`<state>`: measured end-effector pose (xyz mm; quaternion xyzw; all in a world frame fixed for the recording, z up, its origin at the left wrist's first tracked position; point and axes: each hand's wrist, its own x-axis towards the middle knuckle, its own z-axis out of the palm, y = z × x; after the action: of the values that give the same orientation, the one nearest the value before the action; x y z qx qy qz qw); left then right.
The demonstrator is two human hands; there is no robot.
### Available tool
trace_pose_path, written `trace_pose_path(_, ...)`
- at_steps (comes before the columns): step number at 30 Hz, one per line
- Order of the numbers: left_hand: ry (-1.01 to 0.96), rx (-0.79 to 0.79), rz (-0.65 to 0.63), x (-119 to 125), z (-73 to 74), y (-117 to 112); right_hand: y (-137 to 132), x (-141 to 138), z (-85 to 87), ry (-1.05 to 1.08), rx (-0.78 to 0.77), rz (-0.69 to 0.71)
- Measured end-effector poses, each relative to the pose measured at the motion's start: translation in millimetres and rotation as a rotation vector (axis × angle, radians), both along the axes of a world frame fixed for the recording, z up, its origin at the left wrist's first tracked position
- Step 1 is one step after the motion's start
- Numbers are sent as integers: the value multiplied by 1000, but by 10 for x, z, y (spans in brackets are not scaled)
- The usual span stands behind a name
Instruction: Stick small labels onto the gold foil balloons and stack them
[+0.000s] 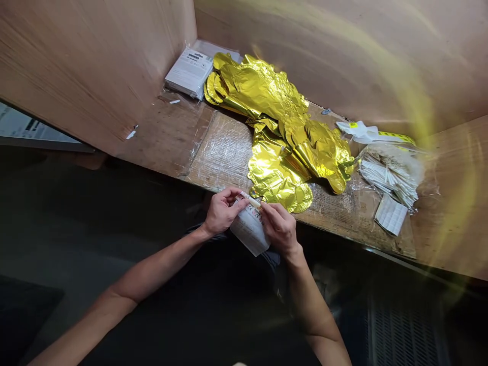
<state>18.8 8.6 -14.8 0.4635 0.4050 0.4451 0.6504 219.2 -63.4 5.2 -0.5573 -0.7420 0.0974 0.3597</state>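
Between my hands is a small clear plastic bag (250, 231) with printed marks along its upper edge. My left hand (223, 211) pinches the bag's upper left corner between thumb and fingers. At the upper right corner, my right hand (280, 226) is closed on the same bag. The bag hangs just in front of the bench's front edge. Right behind it lies a heap of shiny gold foil balloons (280, 168), flat and overlapping, with the nearest one reaching the bench edge. Whatever is inside the bag is hard to make out.
A stack of white printed packets (189, 71) stands at the back left of the wooden bench (224, 147). To the right lie a bundle of white sticks (389, 175), a sheet of small white squares (391, 214) and a white-and-yellow wrapper (360, 131). Wooden panels (324, 56) enclose the bench.
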Motion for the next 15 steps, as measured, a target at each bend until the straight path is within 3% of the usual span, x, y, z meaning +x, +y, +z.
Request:
trace_pose_path(7,32,-34,6,-26,-5,-15,-45,-27,30,-160,148,62)
trace_pose_path(9,73,-12,11,-32,-38,-5,-36,-16,88,-81,108,23)
trace_pose_path(12,183,107,-27,-37,-86,15,98,73,147,115,-40,-148)
trace_pose_path(15,297,384,-234,-25,-131,32,384,192,123,188,-210,-262)
